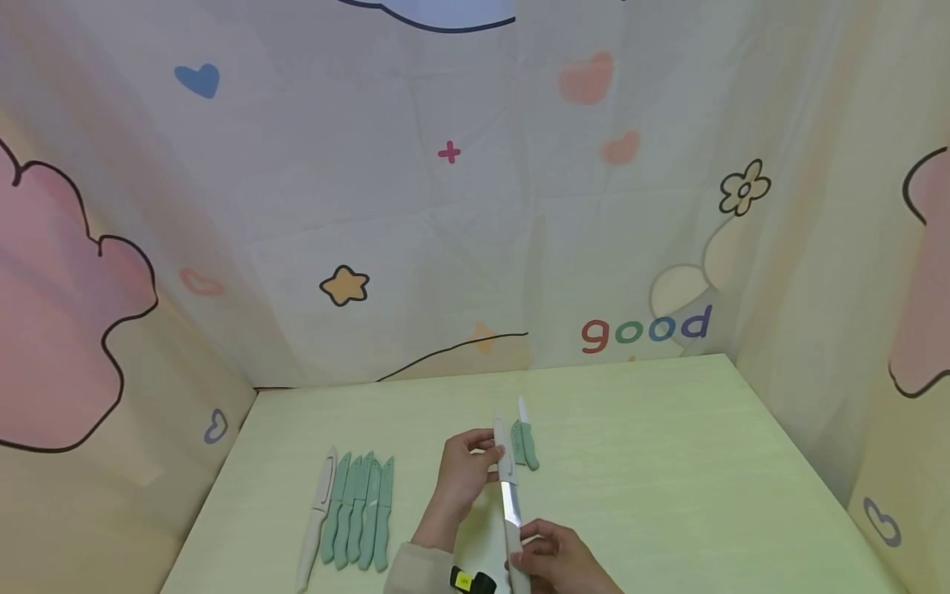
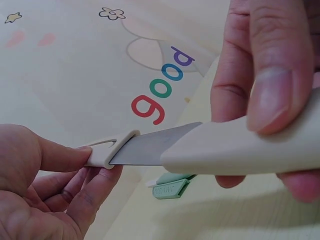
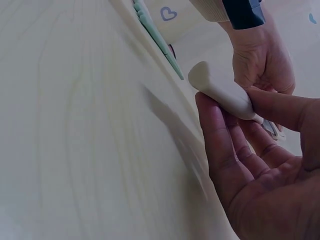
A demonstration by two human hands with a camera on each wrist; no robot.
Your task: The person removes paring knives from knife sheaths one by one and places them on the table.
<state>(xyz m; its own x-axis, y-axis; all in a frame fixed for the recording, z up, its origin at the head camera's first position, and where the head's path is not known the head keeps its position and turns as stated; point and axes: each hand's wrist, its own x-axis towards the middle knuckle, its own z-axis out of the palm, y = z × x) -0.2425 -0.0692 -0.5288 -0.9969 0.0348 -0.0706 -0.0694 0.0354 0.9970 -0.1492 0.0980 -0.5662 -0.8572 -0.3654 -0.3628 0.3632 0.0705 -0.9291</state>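
My left hand [image 1: 462,470] pinches the white sheath [image 1: 504,454] of a knife between thumb and fingers. The white handle of that knife [image 2: 235,150] lies in the grip of my right hand [image 1: 557,554], thumb on one side and fingers on the other. A stretch of bare metal blade [image 1: 510,502] shows between sheath and handle; the tip end is inside the sheath. Sheath and handle are in line, raised above the table. Just beyond, on the table, a small green-handled knife [image 1: 529,450] lies beside a green sheath [image 1: 517,441].
On the left of the pale table [image 1: 668,478], several green sheathed knives [image 1: 360,511] lie side by side. A longer white sheathed knife [image 1: 317,516] lies at their left. A printed cloth backdrop [image 1: 445,206] stands behind the table and along both sides.
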